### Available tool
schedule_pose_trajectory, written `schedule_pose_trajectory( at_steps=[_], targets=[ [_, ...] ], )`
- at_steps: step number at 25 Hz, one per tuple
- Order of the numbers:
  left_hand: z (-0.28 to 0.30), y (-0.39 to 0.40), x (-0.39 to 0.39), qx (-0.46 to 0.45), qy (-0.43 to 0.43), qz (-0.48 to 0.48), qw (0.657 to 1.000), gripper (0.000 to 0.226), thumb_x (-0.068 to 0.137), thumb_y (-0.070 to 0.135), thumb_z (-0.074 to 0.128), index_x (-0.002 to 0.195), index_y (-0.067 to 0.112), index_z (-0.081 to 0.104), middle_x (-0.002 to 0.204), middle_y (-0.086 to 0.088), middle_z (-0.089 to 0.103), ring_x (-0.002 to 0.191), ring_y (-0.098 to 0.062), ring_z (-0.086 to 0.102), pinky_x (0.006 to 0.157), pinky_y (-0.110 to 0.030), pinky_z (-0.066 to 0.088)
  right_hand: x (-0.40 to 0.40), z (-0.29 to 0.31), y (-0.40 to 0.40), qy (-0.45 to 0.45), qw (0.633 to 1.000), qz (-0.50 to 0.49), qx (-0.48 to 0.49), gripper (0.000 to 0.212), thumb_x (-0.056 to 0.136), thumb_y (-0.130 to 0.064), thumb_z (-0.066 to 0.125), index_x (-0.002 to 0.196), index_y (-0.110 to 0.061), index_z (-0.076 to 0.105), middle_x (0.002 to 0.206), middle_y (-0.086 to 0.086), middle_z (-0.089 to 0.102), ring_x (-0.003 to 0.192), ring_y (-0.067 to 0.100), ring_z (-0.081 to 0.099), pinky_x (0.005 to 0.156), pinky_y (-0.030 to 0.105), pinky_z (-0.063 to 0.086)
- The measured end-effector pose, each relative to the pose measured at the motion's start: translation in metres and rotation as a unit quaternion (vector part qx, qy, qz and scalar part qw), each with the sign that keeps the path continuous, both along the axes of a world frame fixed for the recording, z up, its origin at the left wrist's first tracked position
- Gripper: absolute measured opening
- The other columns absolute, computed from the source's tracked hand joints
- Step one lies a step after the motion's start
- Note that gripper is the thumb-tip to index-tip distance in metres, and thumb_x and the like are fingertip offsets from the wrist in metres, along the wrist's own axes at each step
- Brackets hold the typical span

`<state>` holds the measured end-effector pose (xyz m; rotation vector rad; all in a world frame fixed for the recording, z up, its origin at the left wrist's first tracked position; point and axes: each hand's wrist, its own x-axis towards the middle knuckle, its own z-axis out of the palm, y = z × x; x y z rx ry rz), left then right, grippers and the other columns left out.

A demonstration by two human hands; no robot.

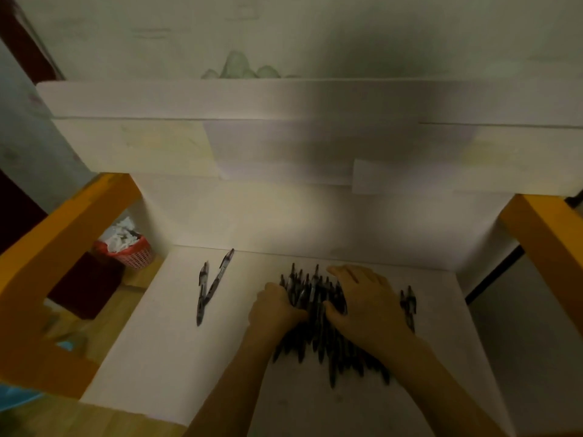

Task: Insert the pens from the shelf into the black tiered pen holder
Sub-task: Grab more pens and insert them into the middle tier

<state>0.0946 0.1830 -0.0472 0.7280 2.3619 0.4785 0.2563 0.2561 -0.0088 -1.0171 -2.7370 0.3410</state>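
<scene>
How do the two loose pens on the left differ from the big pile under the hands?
The two loose pens lie apart from both hands, crossed in a V; the pile is a dense heap gathered by the left hand and right hand. Both lie on the white shelf and look dark.

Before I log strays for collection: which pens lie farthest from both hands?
The two crossed pens lying left of the pile, clear of the left hand; the right-side strays sit beside the right hand.

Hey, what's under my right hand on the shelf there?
Your right hand lies on a pile of dark pens on the white shelf. Pens stick out above and below it; those directly beneath the palm are covered.
</scene>
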Motion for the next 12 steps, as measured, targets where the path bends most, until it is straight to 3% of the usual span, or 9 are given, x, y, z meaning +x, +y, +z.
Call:
schedule_pose_trajectory(
  at_steps=[3,5,8,12],
  targets=[
    [-0.005,0.007,0.001,0.005,0.006,-0.023,1.000,0.072,0.056,0.047,0.082,0.107,0.002,0.056,0.100,-0.009,0.060,0.090,-0.025,0.063,0.074,-0.033,0.057,-0.004,-0.004,0.002,-0.006,1.000,-0.009,-0.006,0.061,0.087,-0.048,0.055,0.142,-0.025,0.042,0.143,0.001,0.048,0.132,0.024,0.042,0.113,0.042,0.029],
    [-0.006,0.009,0.001,0.012,0.027,-0.045,0.999,0.056,0.066,0.044,0.079,0.101,0.004,0.058,0.098,-0.010,0.059,0.086,-0.024,0.063,0.067,-0.029,0.053,-0.006,-0.005,0.003,-0.011,1.000,-0.010,-0.005,0.060,0.087,-0.048,0.054,0.141,-0.024,0.043,0.142,0.000,0.048,0.133,0.023,0.042,0.113,0.041,0.028],
    [-0.007,0.009,-0.004,0.021,0.040,-0.071,0.996,0.026,0.080,0.034,0.068,0.070,0.013,0.057,0.072,-0.003,0.058,0.058,-0.013,0.055,0.051,-0.022,0.045,-0.009,-0.005,0.003,-0.013,1.000,-0.006,-0.001,0.057,0.087,-0.047,0.054,0.138,-0.024,0.046,0.140,0.001,0.050,0.131,0.023,0.044,0.112,0.041,0.031],
    [0.000,0.007,-0.014,0.013,0.028,-0.093,0.995,0.031,0.087,0.033,0.062,0.062,0.021,0.048,0.063,0.005,0.049,0.053,-0.006,0.044,0.047,-0.018,0.034,-0.011,0.002,0.006,-0.002,1.000,-0.006,0.005,0.052,0.087,-0.047,0.055,0.134,-0.026,0.049,0.137,-0.002,0.051,0.128,0.021,0.045,0.110,0.039,0.032]
  ],
)
